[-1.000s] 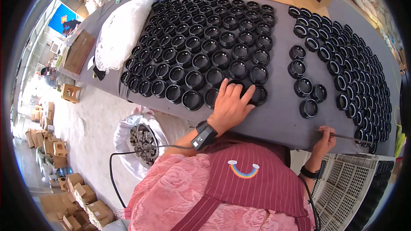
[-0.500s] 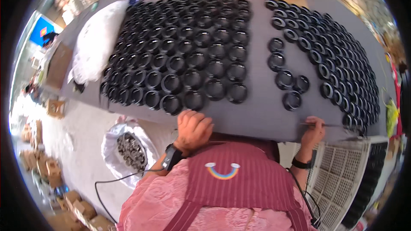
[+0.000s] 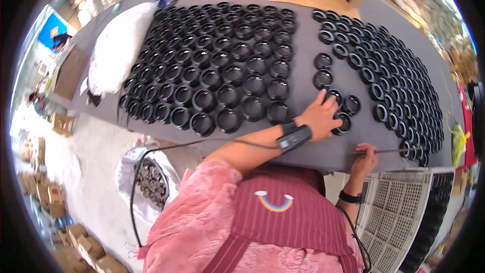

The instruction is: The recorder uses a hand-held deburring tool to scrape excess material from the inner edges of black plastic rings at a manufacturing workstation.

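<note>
My left hand point(image 3: 319, 117) reaches across the table, fingers spread, at a small cluster of black round rings. Its fingertips touch or hover just beside a black ring point(image 3: 342, 124); whether any is gripped I cannot make out. Another black ring point(image 3: 352, 104) sits just right of the fingers, and two more point(image 3: 323, 79) stand behind them. At the table's front edge my right hand point(image 3: 366, 156) is closed round a thin dark rod point(image 3: 391, 150), its far end pointing right, at the front of the right-hand block of rings with pale rims point(image 3: 376, 91).
A large block of shiny black rings point(image 3: 204, 100) covers the table's left half. Beyond it lie a white bag point(image 3: 121, 45) and, at the back, an open cardboard box point(image 3: 313, 3). A white sack of metal parts point(image 3: 124, 172) stands on the floor; a pale plastic crate point(image 3: 391, 212) is lower right.
My left hand has moved right, from the front of the left block to the small cluster of rings. The right hand still holds the rod and has shifted slightly.
</note>
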Tool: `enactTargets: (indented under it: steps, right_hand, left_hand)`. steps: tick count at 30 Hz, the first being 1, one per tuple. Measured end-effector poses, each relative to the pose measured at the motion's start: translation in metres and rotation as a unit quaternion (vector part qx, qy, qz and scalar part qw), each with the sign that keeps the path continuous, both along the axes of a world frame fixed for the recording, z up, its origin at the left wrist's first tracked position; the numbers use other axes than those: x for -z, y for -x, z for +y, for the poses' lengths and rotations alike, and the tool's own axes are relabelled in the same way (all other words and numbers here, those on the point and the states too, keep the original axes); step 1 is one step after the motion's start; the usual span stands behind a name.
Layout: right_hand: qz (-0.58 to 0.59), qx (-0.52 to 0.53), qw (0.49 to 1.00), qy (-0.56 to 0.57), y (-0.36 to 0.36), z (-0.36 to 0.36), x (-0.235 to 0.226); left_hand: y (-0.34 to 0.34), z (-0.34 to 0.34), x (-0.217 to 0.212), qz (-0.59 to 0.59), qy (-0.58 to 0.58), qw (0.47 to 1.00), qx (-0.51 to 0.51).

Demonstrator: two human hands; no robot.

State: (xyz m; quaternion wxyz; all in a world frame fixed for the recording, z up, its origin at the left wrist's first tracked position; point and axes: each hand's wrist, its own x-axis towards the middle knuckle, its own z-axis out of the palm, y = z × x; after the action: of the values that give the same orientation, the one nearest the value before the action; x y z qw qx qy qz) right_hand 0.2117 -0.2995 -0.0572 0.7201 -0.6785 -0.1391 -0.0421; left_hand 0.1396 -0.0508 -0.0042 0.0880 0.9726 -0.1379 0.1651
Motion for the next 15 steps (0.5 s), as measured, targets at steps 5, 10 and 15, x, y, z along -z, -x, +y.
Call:
enactTargets:
  steps: [5,10,15]
  right_hand:
    - [0.006,-0.035,0.998,-0.049,-0.003,-0.001,0.002]
    - [-0.021,-0.049,0.997,-0.06,-0.003,-0.001,0.003]
    - [-0.011,-0.056,0.997,-0.06,-0.007,0.0,0.007]
  left_hand:
    - [-0.009,0.0,0.01,-0.011,0.022,1.0,-0.011]
    - [0.041,-0.02,0.008,-0.023,0.062,0.998,-0.012]
    - [0.119,-0.009,0.003,-0.019,0.076,0.997,0.003]
